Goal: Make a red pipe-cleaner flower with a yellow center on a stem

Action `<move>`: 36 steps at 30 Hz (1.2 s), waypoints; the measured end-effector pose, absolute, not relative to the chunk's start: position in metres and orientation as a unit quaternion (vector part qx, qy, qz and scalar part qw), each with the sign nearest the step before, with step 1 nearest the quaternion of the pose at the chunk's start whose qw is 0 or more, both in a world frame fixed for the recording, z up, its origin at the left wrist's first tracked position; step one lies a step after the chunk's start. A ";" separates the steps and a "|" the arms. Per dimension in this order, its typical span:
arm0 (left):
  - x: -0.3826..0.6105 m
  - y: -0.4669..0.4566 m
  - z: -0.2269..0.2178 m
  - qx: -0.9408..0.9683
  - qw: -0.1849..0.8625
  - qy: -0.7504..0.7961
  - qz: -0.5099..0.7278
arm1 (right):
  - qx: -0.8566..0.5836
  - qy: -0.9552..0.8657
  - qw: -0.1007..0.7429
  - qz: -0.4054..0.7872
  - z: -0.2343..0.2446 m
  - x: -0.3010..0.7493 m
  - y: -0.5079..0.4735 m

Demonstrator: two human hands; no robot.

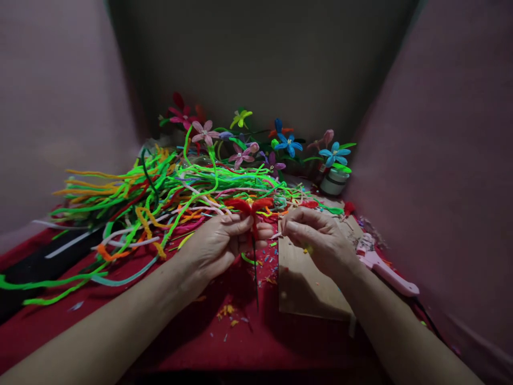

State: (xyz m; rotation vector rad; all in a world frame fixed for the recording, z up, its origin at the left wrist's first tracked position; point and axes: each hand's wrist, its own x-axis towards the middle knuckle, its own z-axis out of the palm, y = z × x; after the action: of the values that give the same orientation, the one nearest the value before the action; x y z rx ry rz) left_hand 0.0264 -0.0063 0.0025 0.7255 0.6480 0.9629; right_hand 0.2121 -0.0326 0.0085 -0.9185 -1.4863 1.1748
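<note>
My left hand [218, 243] is closed around the thin dark stem [255, 278] of a red pipe-cleaner flower [249, 205], holding it upright just under the petals. The stem hangs down below my fingers over the red cloth. My right hand [318, 235] is close beside it to the right, fingers curled in a pinch near the flower's base. What the right fingers hold is hidden. Both hands hover over the red cloth [192, 331], the right one above a wooden board [304, 289].
A big heap of loose pipe cleaners [160, 192], mostly green, orange and white, lies left and behind. Finished flowers [288, 143] in several colours stand at the back. A pink glue gun [380, 267] lies right of the board. A small jar [333, 183] stands beyond. Scraps litter the cloth.
</note>
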 end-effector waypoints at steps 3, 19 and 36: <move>0.031 -0.014 0.004 0.356 0.783 0.301 0.413 | -0.343 -0.607 0.492 0.522 0.007 0.206 -0.031; 0.035 -0.015 -0.008 0.375 0.816 0.260 0.354 | -0.309 -0.450 0.519 0.657 -0.014 0.179 -0.036; 0.030 -0.006 -0.014 0.391 0.837 0.243 0.295 | -0.312 -0.441 0.542 0.644 -0.023 0.175 -0.042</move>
State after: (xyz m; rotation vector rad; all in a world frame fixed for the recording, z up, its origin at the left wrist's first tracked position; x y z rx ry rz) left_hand 0.0299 -0.0060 -0.0136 0.8275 0.5137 0.6233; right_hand 0.1750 -0.0419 -0.0230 -0.7399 -1.0471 1.5282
